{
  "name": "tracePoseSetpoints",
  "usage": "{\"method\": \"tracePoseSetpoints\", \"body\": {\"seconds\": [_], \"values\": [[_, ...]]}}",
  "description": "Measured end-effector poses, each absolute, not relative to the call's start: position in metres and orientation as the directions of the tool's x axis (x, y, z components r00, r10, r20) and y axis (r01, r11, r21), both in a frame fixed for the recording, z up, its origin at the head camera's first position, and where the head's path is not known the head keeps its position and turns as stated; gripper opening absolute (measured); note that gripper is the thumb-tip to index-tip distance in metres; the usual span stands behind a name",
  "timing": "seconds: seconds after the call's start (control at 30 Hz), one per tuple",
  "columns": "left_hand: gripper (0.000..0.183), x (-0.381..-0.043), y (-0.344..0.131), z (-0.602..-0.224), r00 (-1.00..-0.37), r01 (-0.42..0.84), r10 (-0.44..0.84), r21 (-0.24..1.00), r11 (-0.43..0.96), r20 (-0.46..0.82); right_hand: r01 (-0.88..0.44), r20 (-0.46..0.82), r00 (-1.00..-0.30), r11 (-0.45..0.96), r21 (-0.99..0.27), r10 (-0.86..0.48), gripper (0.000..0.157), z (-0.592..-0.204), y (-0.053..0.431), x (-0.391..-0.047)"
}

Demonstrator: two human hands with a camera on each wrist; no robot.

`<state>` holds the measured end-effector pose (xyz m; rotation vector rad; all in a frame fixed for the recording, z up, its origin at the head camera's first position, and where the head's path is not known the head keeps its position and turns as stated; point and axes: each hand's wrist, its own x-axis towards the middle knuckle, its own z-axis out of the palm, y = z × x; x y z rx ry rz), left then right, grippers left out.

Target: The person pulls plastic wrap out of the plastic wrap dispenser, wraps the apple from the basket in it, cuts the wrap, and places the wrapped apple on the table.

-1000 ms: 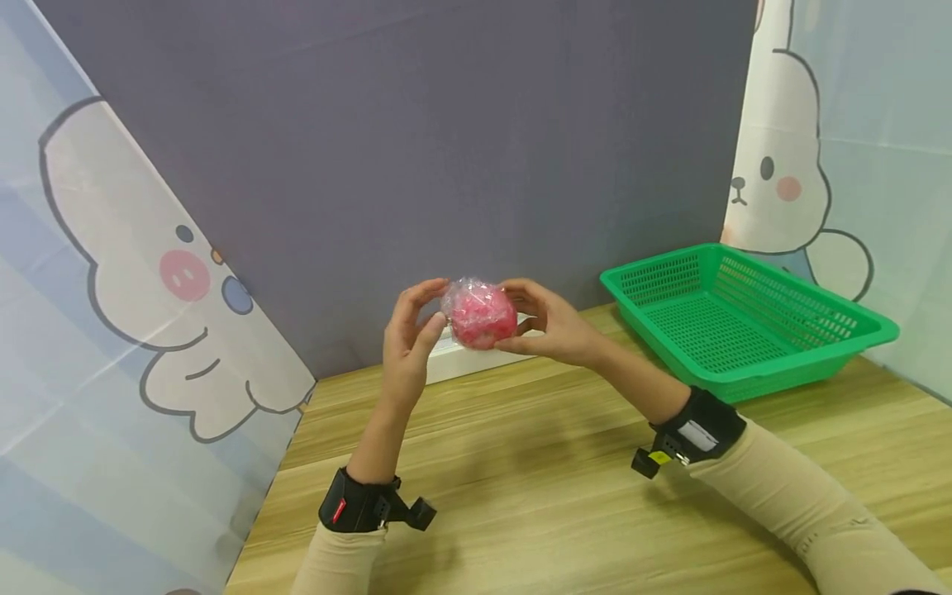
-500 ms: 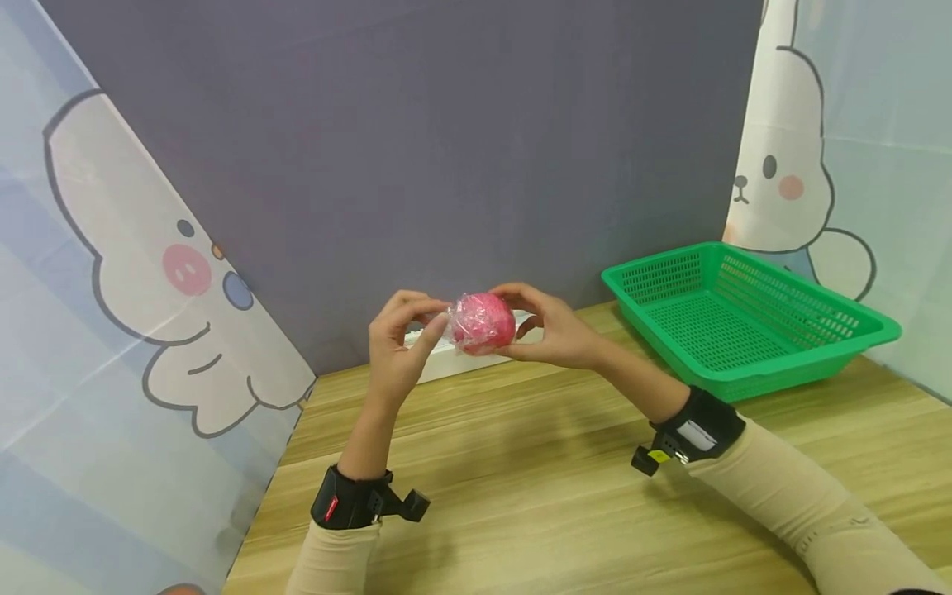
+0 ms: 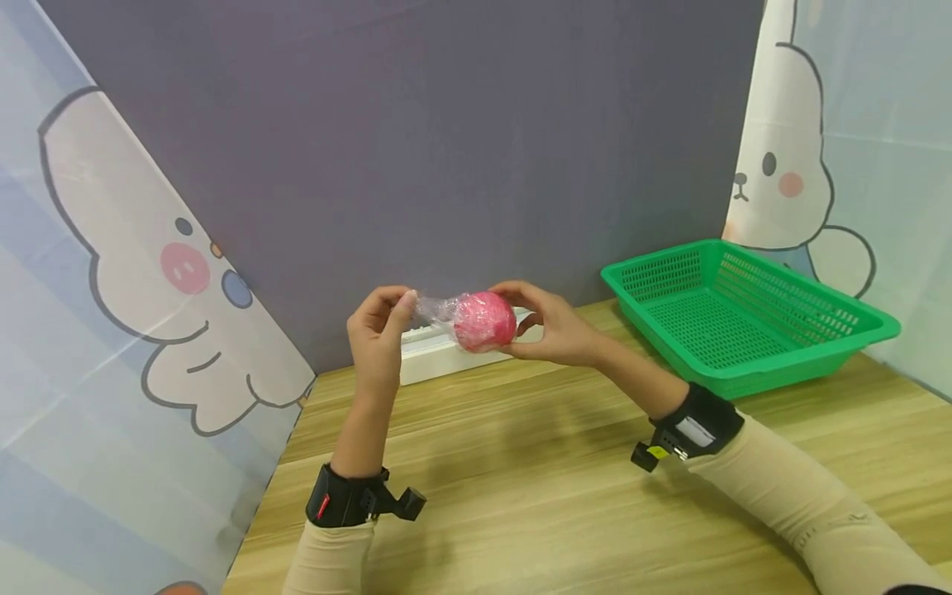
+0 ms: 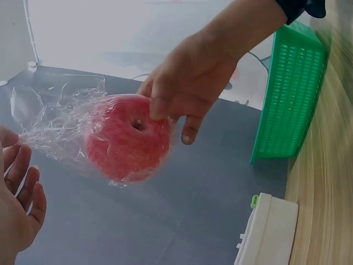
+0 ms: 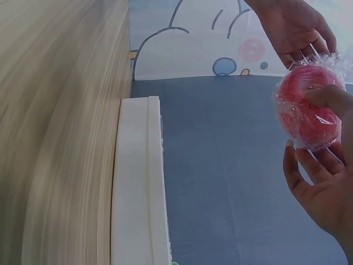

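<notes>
A red apple is held up above the table, partly covered in clear plastic wrap. My right hand grips the apple from its right side, thumb and fingers around it. On the other side, my left hand pinches an end of the wrap between thumb and fingertips, and the film stretches taut between that hand and the apple. In the left wrist view the apple's stem hollow shows through. The right wrist view has the apple between the right thumb and fingers.
A green plastic basket with slotted sides stands at the right of the wooden table. Behind the hands, a long white box lies along the grey back wall. Cartoon-printed curtains flank both sides.
My left hand has taken the end of the wrap and moved left, drawing the film out from the apple. The right hand stays nearly in place with the apple, which has turned somewhat.
</notes>
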<state>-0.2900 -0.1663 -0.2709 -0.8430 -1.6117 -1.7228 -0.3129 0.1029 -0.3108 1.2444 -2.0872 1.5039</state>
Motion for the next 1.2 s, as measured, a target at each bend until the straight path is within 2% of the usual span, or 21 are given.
{"method": "tracePoseSetpoints", "body": {"seconds": [0.33, 0.47, 0.6, 0.7, 0.87, 1.2], "values": [[0.010, -0.289, -0.167, -0.267, -0.647, 0.761, -0.052, 0.640, -0.110, 0.761, -0.810, 0.679, -0.569, 0.174, -0.560, -0.464, 0.077, -0.309, 0.106, -0.317], [0.019, -0.285, -0.167, -0.266, -0.730, 0.681, -0.019, 0.727, -0.089, 0.683, -0.813, 0.700, -0.578, 0.222, -0.538, -0.420, 0.078, -0.309, 0.106, -0.317], [0.021, -0.283, -0.165, -0.267, -0.842, 0.534, 0.070, 0.845, -0.021, 0.534, -0.801, 0.718, -0.598, 0.280, -0.529, -0.357, 0.079, -0.309, 0.107, -0.316], [0.026, -0.283, -0.162, -0.268, -0.885, 0.454, 0.146, 0.889, 0.066, 0.441, -0.802, 0.737, -0.594, 0.312, -0.510, -0.322, 0.080, -0.309, 0.107, -0.316], [0.030, -0.284, -0.157, -0.270, -0.898, 0.420, 0.215, 0.893, 0.164, 0.383, -0.809, 0.758, -0.575, 0.348, -0.473, -0.307, 0.079, -0.309, 0.108, -0.316], [0.018, -0.282, -0.163, -0.267, -0.907, 0.392, 0.225, 0.910, 0.137, 0.357, -0.815, 0.769, -0.561, 0.368, -0.448, -0.306, 0.080, -0.308, 0.110, -0.320]]}}
